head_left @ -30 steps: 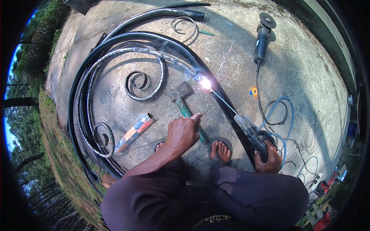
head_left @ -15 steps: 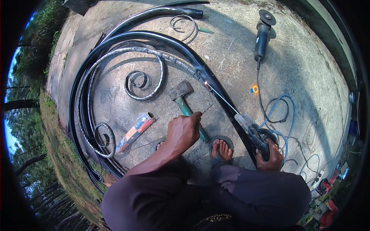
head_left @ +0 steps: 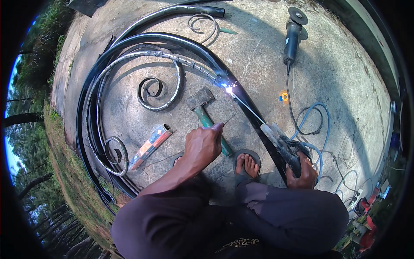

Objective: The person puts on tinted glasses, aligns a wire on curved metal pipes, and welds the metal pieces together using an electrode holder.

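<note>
My right hand [head_left: 304, 175] is wrapped round a welding electrode holder [head_left: 285, 150]. From its jaws a thin welding electrode [head_left: 249, 108] runs up-left to a bright arc with sparks on the curved black metal tube [head_left: 168, 39]. The arc burns where the end of a scrolled, notched metal strip [head_left: 189, 65] meets the tube. Pinched in my left hand [head_left: 201, 146] is a thin metal wire [head_left: 230, 119], its front end reaching up near the arc and its tail trailing left behind the hand. Beneath that hand lies a hammer [head_left: 201, 99] with a green handle.
An angle grinder [head_left: 292, 41] lies at the far right, its cord running near blue cable [head_left: 326, 129] and an orange-and-blue ring [head_left: 283, 97]. An electrode packet [head_left: 150, 146] rests left of my left hand. Further off are a tube end [head_left: 217, 11] and wire loops [head_left: 214, 31].
The small glow at the electrode tip has grown into a bright blue-white arc with sparks and smoke. Both hands keep nearly the same place and grip.
</note>
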Tool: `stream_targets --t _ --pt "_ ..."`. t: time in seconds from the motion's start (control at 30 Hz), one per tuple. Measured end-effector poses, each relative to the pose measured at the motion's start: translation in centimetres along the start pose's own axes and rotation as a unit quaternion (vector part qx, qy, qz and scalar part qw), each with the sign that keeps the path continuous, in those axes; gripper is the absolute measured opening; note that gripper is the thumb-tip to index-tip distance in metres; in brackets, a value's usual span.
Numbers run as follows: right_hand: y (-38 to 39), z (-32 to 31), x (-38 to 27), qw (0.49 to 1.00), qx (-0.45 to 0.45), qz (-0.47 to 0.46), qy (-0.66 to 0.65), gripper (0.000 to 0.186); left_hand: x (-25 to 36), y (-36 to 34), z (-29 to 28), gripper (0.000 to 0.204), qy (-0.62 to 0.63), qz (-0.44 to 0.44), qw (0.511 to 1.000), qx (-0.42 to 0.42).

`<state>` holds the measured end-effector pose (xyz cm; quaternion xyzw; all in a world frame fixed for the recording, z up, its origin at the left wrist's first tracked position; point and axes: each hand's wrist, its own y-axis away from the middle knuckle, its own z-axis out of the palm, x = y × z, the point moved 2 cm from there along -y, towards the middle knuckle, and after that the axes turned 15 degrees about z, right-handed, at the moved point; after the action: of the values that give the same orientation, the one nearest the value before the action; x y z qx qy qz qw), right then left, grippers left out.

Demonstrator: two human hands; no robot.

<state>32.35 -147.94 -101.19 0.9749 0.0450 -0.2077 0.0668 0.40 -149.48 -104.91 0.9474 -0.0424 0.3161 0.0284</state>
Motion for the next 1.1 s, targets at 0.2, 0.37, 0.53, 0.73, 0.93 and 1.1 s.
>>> stream_targets --t 0.2,0.37,0.53,0.73,0.93,1.1 --pt "-0.03 0.22 0.22 1.000 -0.003 -0.003 -0.001 0.053 0.12 -0.25 -0.26 0.021 -0.018 -0.010 0.999 -0.025" --pt "-0.06 0.35 0.39 1.000 -0.006 -0.002 0.006 0.054 0.04 -0.21 -0.18 0.023 -0.020 -0.001 1.000 -0.004" --pt "0.02 0.67 0.81 1.000 0.018 -0.017 -0.014 0.052 0.39 -0.28 -0.48 0.023 -0.012 0.002 1.000 0.001" --pt "-0.06 0.60 0.64 0.999 0.009 0.008 -0.037 0.051 0.28 -0.24 -0.39 0.022 -0.011 -0.002 1.000 -0.002" --pt "0.04 0.57 0.60 0.999 0.000 0.013 -0.033 0.050 0.00 -0.24 -0.13 0.022 -0.009 -0.005 1.000 -0.007" --pt "-0.16 0.56 0.25 0.999 -0.008 0.018 -0.030 0.051 -0.13 -0.27 -0.09 0.021 -0.008 -0.010 1.000 -0.004"
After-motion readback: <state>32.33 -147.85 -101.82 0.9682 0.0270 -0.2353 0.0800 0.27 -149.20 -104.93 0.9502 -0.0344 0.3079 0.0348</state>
